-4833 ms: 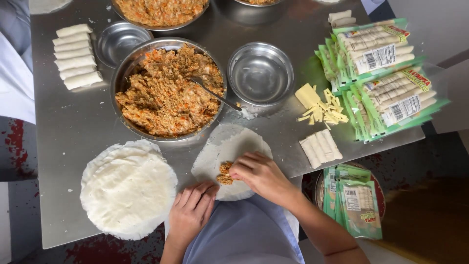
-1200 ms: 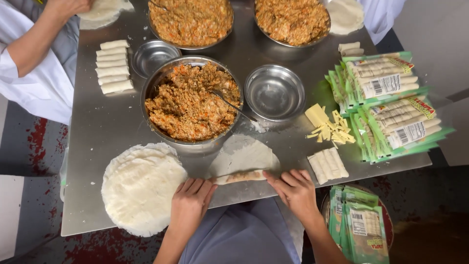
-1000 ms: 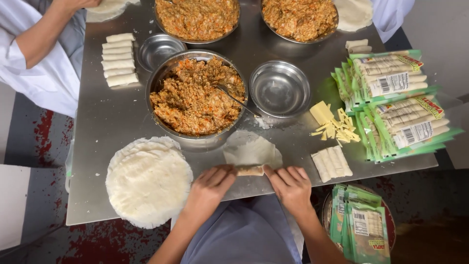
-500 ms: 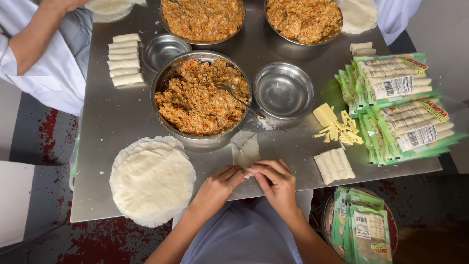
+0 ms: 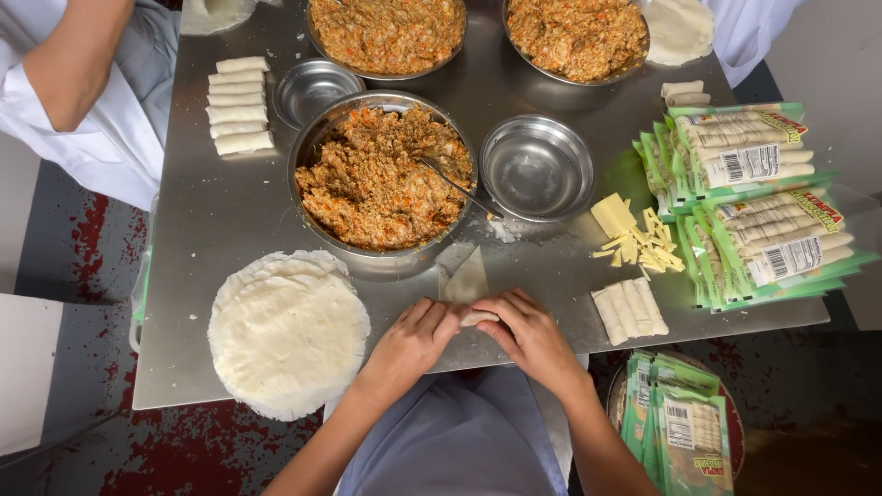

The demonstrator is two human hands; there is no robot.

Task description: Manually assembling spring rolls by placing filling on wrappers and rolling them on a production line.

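Observation:
My left hand [image 5: 411, 342] and my right hand [image 5: 525, 332] meet at the near edge of the steel table [image 5: 230, 220], both closed on a small filled roll [image 5: 480, 317]. The roll's thin wrapper [image 5: 464, 276] trails away from me in a narrow folded flap toward the big bowl. That big steel bowl of orange minced filling [image 5: 378, 174] stands just beyond, with a spoon [image 5: 455, 184] lying in it.
A stack of round white wrappers [image 5: 287, 329] lies left of my hands. Finished rolls [image 5: 629, 308] and cheese strips [image 5: 636, 241] lie on the right, beside green packets [image 5: 753, 197]. Empty steel bowls [image 5: 536, 167], two more filling bowls [image 5: 388, 32] and another person's arm [image 5: 69, 64] are further back.
My hands have come together from the roll's two ends to its middle. The open round wrapper has been folded in to a narrow flap. The view has shifted slightly.

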